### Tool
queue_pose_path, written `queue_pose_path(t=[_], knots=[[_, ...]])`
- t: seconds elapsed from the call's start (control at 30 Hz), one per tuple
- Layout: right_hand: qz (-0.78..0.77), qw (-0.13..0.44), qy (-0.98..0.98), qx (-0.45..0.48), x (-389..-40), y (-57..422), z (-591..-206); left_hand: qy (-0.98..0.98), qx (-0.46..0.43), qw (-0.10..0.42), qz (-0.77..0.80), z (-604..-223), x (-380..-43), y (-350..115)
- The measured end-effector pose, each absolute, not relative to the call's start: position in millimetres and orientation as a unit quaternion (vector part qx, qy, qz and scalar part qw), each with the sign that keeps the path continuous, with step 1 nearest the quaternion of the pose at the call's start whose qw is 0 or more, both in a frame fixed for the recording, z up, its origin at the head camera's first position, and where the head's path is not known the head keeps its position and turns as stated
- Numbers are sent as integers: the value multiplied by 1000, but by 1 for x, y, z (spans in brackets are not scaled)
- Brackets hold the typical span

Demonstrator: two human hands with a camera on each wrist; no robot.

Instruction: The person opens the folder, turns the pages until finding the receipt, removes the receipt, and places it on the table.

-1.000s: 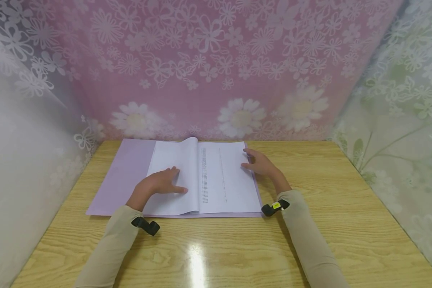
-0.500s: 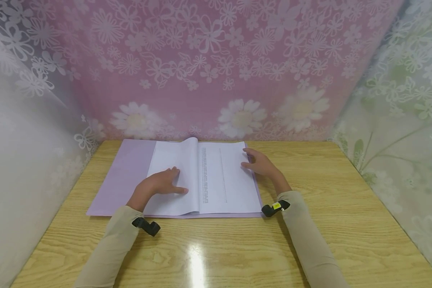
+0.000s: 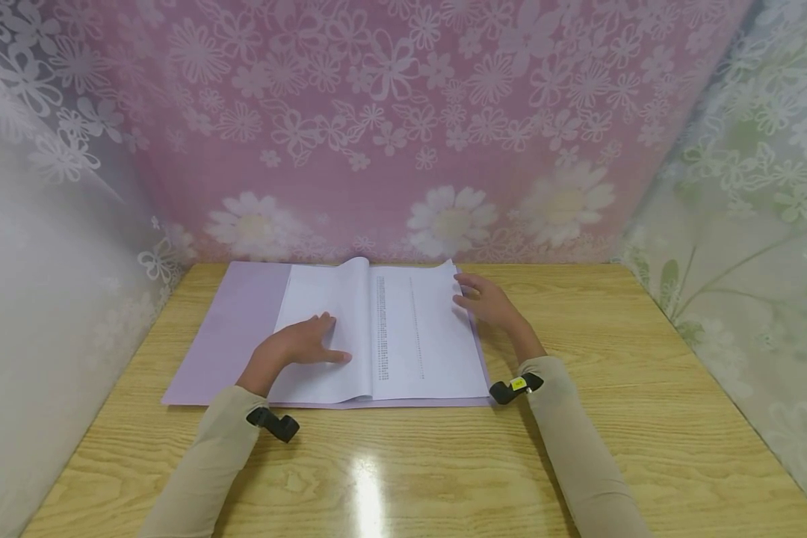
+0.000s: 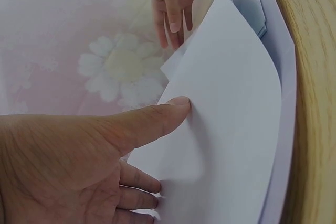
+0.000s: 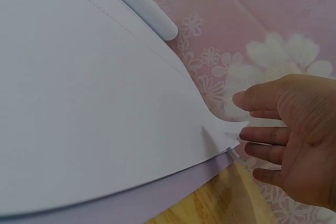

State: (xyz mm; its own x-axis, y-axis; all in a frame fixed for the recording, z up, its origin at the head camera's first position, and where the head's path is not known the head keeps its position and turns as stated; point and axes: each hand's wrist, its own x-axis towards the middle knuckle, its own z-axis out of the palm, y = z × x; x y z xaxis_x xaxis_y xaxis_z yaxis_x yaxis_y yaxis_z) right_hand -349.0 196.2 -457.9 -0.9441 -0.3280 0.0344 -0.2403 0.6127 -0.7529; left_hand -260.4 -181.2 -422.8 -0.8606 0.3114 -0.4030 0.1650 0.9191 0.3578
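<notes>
A lilac folder [image 3: 232, 329] lies spread on the table, filled with white pages. My left hand [image 3: 299, 342] rests on the turned left-hand pages [image 3: 316, 288], thumb and fingers spread; the left wrist view has its thumb [image 4: 157, 121] against the white sheet. At the far right corner of the printed right-hand page [image 3: 444, 336], my right hand [image 3: 489, 305] has its fingertips close to the paper. That page corner [image 5: 231, 129] curls up by the fingers in the right wrist view, where thumb and fingers stand apart. The printed columns are too small to read.
The wooden table [image 3: 430, 463] reaches a pink flowered backdrop [image 3: 390, 149] just behind the folder. Pale patterned sheets stand at both sides. Each wrist wears a black camera mount, the right one [image 3: 514, 387] with a yellow label.
The far right corner of the right-hand page has risen and curled, and my right fingers have shifted slightly away from the page. My left hand has kept its place.
</notes>
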Motion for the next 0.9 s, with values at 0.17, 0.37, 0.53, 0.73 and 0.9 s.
queue_pose_path(t=[0.17,0.37,0.53,0.73,0.9], knots=[[-471,47,868,-153,-349,195,-456,951,125,234,161,-423,-260,-181],[-503,49,849,-155,-346,198,-448,950,127,234,161,-422,-260,-181],[-510,56,844,-156,-340,200,-437,951,127,233,159,-422,-260,-181],[-518,40,839,-160,-351,208,-452,951,129,231,158,-423,-260,-181],[-525,39,834,-166,-354,209,-453,952,129,230,158,-423,-260,-181]])
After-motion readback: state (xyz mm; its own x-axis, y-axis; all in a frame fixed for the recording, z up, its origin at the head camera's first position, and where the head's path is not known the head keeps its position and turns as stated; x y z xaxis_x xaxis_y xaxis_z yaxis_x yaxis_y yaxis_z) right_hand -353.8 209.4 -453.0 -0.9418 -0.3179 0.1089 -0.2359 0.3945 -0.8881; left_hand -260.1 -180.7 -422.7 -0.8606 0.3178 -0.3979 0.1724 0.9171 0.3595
